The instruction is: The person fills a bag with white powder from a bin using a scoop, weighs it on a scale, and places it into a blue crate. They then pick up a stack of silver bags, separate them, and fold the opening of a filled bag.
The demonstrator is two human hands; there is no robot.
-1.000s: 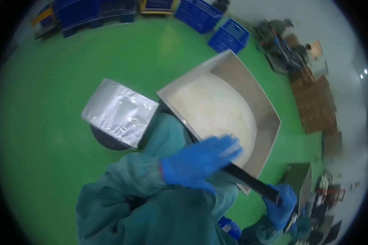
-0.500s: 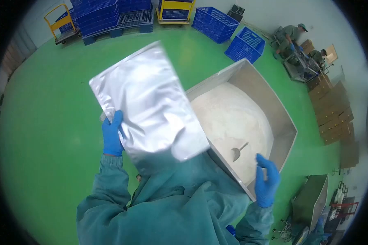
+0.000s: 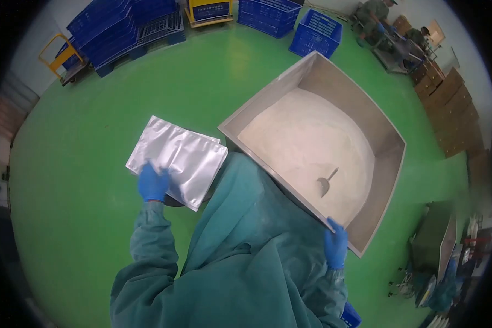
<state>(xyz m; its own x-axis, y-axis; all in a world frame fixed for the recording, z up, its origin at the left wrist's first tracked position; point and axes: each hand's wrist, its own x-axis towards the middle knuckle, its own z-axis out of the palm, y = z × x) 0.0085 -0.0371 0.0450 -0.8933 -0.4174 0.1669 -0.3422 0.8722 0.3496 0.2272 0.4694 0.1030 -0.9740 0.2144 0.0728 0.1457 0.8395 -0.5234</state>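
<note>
In the head view, my left hand, in a blue glove, lies on the near left part of a shiny silver foil bag. Its fingers are apart and slightly blurred against the foil. At least one more foil bag shows under the top one, and a dark rounded edge peeks out below. My right hand, also gloved in blue, is at the near rim of a large steel bin, its fingers bent over the edge. White powder fills the bin's bottom, and a metal scoop rests on it.
Blue crates stand behind the bin, with stacked crates on a blue pallet and yellow-handled trolleys at back left. Cardboard boxes line the right wall. Two people work at the far right. Another steel bin stands at lower right.
The foil bag has gone down and away from me, with my left hand now on top of it. My right hand has come to the bin's rim. The view has shifted, showing more of the bin.
</note>
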